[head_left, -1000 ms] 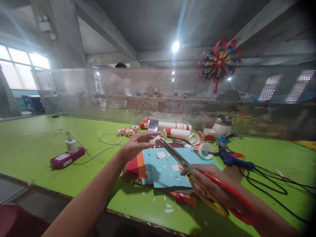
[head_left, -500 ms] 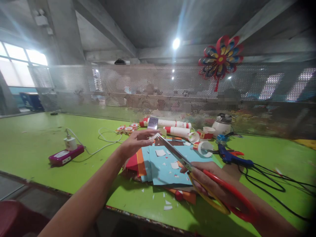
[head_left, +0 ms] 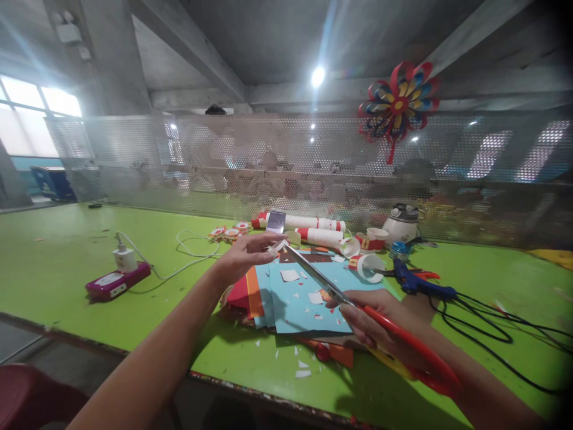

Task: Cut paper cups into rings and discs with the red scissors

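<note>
We'd call this a craft workshop, set up in a pretty industrial building. Overhead we've got raw concrete beams and a glaring lamp, and a perforated metal screen runs behind the long green desk. The craft side is easy to spot: blue paper sheets, white offcuts, big scissors, stacked paper cups, a blue hot glue gun, plus a purple power strip. We also see a colourful looped flower decoration up by the screen.
</note>
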{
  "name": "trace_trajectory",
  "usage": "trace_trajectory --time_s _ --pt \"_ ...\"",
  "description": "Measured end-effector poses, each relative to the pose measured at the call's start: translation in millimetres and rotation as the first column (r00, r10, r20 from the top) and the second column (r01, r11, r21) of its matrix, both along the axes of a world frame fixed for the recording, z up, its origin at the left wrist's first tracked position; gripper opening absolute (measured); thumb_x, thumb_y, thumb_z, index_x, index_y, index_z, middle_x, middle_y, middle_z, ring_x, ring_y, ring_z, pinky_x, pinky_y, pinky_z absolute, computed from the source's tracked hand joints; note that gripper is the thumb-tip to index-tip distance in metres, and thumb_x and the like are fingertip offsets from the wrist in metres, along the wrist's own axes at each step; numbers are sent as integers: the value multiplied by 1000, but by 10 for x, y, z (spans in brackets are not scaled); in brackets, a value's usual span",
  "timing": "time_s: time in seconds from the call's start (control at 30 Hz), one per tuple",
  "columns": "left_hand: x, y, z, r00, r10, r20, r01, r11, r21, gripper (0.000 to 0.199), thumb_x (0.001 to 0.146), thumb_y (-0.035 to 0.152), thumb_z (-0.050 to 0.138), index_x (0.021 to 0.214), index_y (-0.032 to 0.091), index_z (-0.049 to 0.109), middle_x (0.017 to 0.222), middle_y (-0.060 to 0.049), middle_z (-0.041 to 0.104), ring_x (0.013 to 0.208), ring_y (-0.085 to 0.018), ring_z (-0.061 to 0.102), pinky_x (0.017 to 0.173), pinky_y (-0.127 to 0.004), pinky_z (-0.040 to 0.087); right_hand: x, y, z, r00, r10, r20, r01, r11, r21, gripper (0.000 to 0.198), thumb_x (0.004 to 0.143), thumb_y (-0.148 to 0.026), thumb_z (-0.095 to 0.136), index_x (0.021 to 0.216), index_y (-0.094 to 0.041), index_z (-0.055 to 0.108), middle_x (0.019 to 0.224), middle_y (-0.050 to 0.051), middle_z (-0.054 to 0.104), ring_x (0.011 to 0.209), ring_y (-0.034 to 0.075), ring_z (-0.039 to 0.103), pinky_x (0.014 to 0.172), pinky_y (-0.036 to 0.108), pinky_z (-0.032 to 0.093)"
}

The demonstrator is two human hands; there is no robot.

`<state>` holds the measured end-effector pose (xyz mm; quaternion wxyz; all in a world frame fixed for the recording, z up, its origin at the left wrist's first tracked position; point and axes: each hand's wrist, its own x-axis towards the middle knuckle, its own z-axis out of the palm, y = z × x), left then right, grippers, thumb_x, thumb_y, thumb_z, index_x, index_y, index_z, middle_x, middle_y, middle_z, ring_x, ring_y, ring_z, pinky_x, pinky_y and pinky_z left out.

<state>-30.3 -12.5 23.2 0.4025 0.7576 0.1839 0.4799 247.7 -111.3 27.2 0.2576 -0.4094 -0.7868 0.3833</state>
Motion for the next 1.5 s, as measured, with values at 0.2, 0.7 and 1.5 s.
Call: trace_trajectory --time_s 0.2,0.7,1.5 --pt "2 13 -7 1000 17 -12 -17 1000 -13 38 73 28 70 111 26 70 111 -11 69 97 -25 63 77 -40 52 -3 -5 11 999 -37 -22 35 997 -76 47 86 -64 47 70 -20 49 55 -6 40 45 7 31 41 19 27" --pt "-16 14 -29 998 -32 58 43 982 -183 43 69 24 73 112 17 69 109 -12 68 96 -21 59 78 -32 43 9 2 -5 1000 -13 -9 13 999 -36 48 88 -63 43 68 -20 42 57 -7 33 49 8 31 44 21 24" --pt "-88 106 -15 990 115 -77 -121 990 -72 40 67 29 77 105 18 71 108 -12 66 99 -23 59 84 -37 46 -3 -27 30 995 83 49 -86 994 66 45 87 -58 50 88 -15 65 60 -4 41 52 9 35 46 21 27"
